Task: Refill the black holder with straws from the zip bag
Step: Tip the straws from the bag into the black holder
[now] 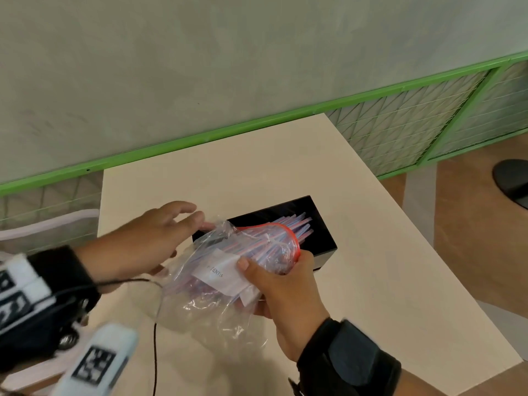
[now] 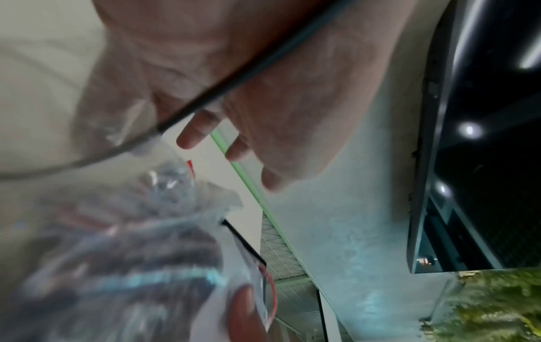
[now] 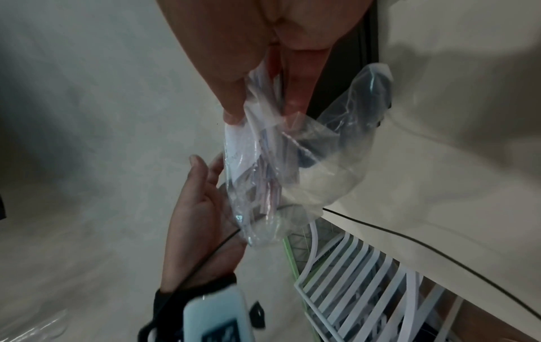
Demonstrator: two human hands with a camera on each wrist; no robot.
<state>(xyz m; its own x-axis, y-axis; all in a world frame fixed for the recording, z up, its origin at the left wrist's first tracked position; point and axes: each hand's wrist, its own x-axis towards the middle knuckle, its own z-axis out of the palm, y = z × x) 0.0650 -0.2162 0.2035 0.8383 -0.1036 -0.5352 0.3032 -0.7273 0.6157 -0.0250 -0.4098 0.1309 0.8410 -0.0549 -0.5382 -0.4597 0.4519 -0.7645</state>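
Note:
A clear zip bag [image 1: 228, 275] with a red zip rim and a white label is tilted, its mouth over the black holder [image 1: 323, 241] on the white table [image 1: 371, 281]. Blue and pink straws [image 1: 297, 224] stick out of the bag's mouth into the holder. My right hand [image 1: 283, 287] grips the bag near its mouth, thumb on the label. My left hand [image 1: 160, 238] is at the bag's left side with fingers straight and spread, fingertips near the holder's left end. In the right wrist view the bag [image 3: 281, 166] hangs from my fingers, beside the left hand [image 3: 199, 194]. In the blurred left wrist view the bag [image 2: 140, 243] sits below my spread fingers [image 2: 196, 132].
A grey wall with a green rail [image 1: 257, 121] and wire mesh runs behind the table. The table's right edge drops to a brown floor with a dark round base [image 1: 514, 178]. A black cable [image 1: 155, 338] hangs from my left wrist over the table's front. White rack bars [image 3: 351, 277] stand beside the table.

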